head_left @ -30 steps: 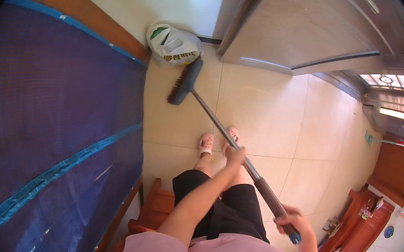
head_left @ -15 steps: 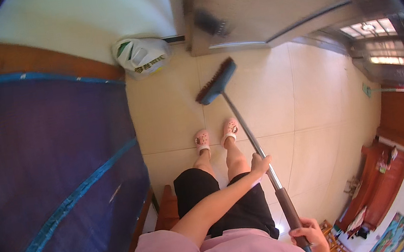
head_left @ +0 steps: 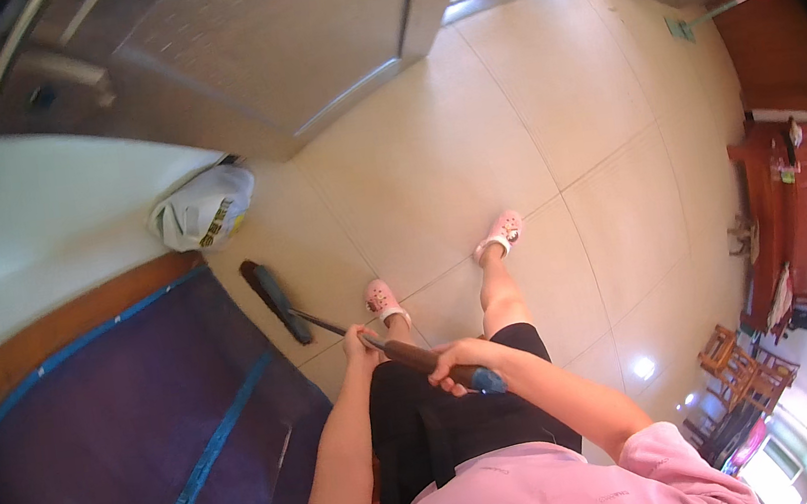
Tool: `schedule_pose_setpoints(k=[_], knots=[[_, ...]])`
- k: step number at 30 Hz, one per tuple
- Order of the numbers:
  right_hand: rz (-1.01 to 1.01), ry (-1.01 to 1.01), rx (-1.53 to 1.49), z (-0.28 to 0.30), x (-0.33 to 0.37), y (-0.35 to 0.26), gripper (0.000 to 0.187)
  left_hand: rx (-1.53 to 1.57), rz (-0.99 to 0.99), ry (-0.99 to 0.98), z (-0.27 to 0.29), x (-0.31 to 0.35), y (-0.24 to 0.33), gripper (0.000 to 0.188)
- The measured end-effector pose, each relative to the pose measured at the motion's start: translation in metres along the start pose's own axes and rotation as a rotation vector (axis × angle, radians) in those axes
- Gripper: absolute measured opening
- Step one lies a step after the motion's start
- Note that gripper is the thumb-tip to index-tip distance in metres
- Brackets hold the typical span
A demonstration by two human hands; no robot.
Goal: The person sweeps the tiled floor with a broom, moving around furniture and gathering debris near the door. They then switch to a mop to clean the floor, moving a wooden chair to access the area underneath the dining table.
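Note:
I hold a broom with both hands. Its blue-grey head with dark red bristles is at floor level, close to the corner of the dark purple, blue-edged covered surface. My left hand is closed round the metal pole. My right hand grips the brown handle near its blue end cap. The pole slants from the upper left toward my body, passing over my left leg. My feet are in pink clogs, apart from each other.
A white plastic bag leans in the corner by the wall. A brown door panel stands ahead. The purple surface fills the left side. Wooden stools and red-brown furniture are at the right, on beige floor tiles.
I have turned to the right, and my feet are farther apart. The broom head has moved left, from ahead of my feet to beside the purple surface. Both hands still grip the broom.

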State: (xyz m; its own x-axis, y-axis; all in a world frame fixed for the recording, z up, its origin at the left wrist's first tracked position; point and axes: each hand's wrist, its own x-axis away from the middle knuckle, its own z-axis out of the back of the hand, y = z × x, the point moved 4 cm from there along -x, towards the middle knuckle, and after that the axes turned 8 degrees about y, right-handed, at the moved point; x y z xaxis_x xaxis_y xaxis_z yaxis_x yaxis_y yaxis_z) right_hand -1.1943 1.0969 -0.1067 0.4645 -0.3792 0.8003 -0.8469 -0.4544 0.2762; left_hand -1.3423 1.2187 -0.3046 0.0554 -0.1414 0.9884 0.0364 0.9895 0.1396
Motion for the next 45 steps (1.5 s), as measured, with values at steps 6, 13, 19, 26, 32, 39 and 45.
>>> schedule_pose_setpoints(k=[6,13,19,26,32,39,45], knots=[[0.036,0.11,-0.06,0.124,0.111,-0.08,0.045,-0.185,-0.103,0.025,-0.163,-0.001,-0.073,0.007],[0.39,0.258,-0.324,0.274,0.333,-0.104,0.062,-0.457,-0.013,-0.124,-0.411,0.078,-0.271,0.007],[0.622,0.473,-0.371,0.298,0.428,-0.121,0.067,-0.392,0.192,-0.554,-0.564,0.15,-0.363,0.012],[0.732,0.586,-0.189,0.3,0.468,-0.107,0.08,-0.401,0.096,-0.656,-0.613,0.21,-0.363,0.014],[0.628,0.309,-0.25,0.289,0.493,-0.114,0.079,-0.449,0.046,-0.551,-0.571,0.236,-0.307,0.013],[0.291,0.106,-0.205,0.318,0.437,-0.201,0.075,-0.368,0.056,-0.291,-0.535,0.149,-0.254,0.009],[0.226,0.205,-0.019,0.325,0.42,-0.27,0.067,-0.253,0.157,-0.245,-0.571,0.127,-0.233,0.007]])
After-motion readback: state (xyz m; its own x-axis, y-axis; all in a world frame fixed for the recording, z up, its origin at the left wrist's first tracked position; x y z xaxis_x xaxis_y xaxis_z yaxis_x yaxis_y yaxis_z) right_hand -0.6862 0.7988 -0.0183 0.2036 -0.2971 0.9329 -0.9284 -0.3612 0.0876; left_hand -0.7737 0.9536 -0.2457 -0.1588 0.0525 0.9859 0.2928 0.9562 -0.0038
